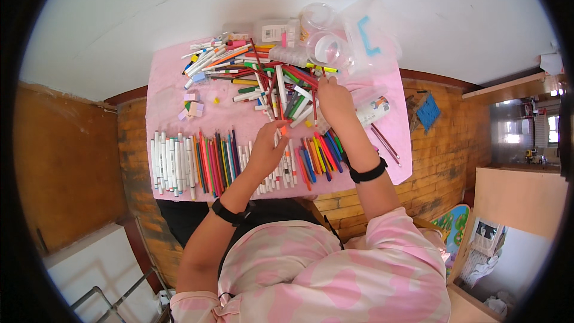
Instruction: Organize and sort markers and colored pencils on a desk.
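Observation:
My left hand [268,147] is over the row of slim white markers [288,168], fingers curled. A small orange end [283,130] shows between its thumb and forefinger; whether it is gripped is unclear. Farther out, my right hand [335,98] reaches the right side of a mixed pile of pens and markers [255,69]. A dark red pencil [323,71] sticks out past its closed fingers, and another dark red pencil [315,114] lies along its left side. Nearer me are rows of thick white markers [172,161], coloured pencils [217,159] and bright-barrelled pens [319,154].
Clear plastic jars [329,49], a clear box with a blue handle [370,38] and a printed container [373,108] stand at the back and right. Small pastel blocks [193,105] lie left, two dark pencils [385,143] right. A pink cloth [168,72] covers the table.

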`<act>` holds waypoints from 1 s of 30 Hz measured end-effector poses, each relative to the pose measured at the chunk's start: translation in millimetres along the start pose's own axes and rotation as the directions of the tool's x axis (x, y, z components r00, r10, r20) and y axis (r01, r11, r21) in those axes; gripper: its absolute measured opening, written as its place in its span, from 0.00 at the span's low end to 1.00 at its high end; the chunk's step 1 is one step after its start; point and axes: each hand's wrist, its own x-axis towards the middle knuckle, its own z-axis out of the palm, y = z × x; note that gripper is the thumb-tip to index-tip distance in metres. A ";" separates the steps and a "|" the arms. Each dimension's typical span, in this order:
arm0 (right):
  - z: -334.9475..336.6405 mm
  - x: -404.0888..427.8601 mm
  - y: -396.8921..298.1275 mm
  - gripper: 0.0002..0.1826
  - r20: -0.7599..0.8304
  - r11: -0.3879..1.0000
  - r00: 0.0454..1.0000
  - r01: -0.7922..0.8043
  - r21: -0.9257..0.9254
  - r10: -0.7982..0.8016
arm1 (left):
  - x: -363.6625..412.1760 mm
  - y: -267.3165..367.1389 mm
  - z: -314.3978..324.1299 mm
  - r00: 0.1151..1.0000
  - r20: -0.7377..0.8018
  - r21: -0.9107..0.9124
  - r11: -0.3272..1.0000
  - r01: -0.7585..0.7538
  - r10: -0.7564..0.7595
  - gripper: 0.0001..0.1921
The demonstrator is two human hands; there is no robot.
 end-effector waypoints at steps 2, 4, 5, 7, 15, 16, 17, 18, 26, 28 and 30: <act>-24.3 -18.5 2.4 0.11 0.012 1.000 1.000 0.009 0.009 -0.009 | 2.2 5.2 8.0 0.999 0.023 -0.046 0.999 0.028 -0.027 0.17; -42.0 -42.6 12.5 0.15 0.023 1.000 1.000 0.003 0.010 -0.004 | 5.4 11.8 19.9 0.996 0.067 -0.134 0.989 0.069 -0.061 0.17; -47.4 -55.3 17.8 0.18 -0.013 0.999 1.000 0.026 0.047 -0.026 | 6.9 13.8 25.1 0.995 0.079 -0.134 0.989 0.065 -0.055 0.17; -52.0 -85.7 32.6 0.21 -0.049 0.997 0.999 0.024 0.073 -0.020 | 12.7 25.0 38.7 0.983 0.151 -0.183 0.974 0.130 -0.103 0.18; 5.3 -214.8 126.0 0.16 -0.224 0.847 0.927 -0.151 0.509 0.300 | 13.7 48.7 81.0 0.984 0.172 -0.150 0.989 -0.014 0.040 0.17; 14.7 -226.9 138.8 0.15 -0.254 0.857 0.900 -0.205 0.473 0.355 | 15.2 52.5 83.3 0.985 0.174 -0.121 0.993 -0.001 0.023 0.16; 24.3 -237.7 152.7 0.15 -0.253 0.853 0.895 -0.217 0.475 0.369 | 16.6 55.9 85.8 0.982 0.187 -0.118 0.993 -0.005 0.028 0.16; 31.3 -246.7 164.6 0.15 -0.226 0.870 0.902 -0.247 0.427 0.368 | 17.3 58.1 87.9 0.976 0.207 -0.065 0.997 -0.051 0.064 0.15; 69.4 -269.4 210.0 0.17 -0.143 0.927 0.917 -0.360 0.102 0.372 | 28.9 72.0 138.3 0.906 0.343 0.166 0.933 -0.319 0.249 0.15; 70.0 -261.4 206.3 0.17 -0.179 0.928 0.912 -0.351 0.124 0.369 | 34.2 63.7 150.6 0.909 0.325 0.232 0.910 -0.344 0.261 0.17; 67.6 -248.6 199.0 0.17 -0.217 0.930 0.906 -0.337 0.147 0.363 | 47.1 56.1 158.2 0.929 0.304 0.142 0.954 -0.266 0.214 0.22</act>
